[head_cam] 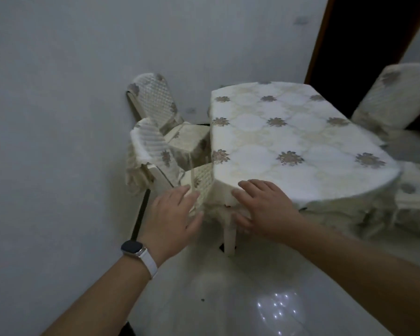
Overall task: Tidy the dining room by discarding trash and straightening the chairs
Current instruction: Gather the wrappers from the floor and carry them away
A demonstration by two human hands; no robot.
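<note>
Both hands out at the counter (pixel 289 132) near corner. Left hand (pixel 172 214) (watch (pixel 131 248) on the wrist): fingers (pixel 180 194) straight, released, at the seat edge of the near chair (pixel 153 146). Right hand (pixel 264 209): fingers spread flat on the cloth (pixel 344 190) at the corner, grasping nothing. Near chair sits tucked at the counter's left side, second chair (pixel 153 95) behind it by the wall, third chair (pixel 395 98) at the far right.

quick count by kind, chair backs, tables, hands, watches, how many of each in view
chair backs: 3, far left chair back, near left chair back, right chair back
table: 1
hands: 2, left hand, right hand
watch: 1
total: 7
</note>
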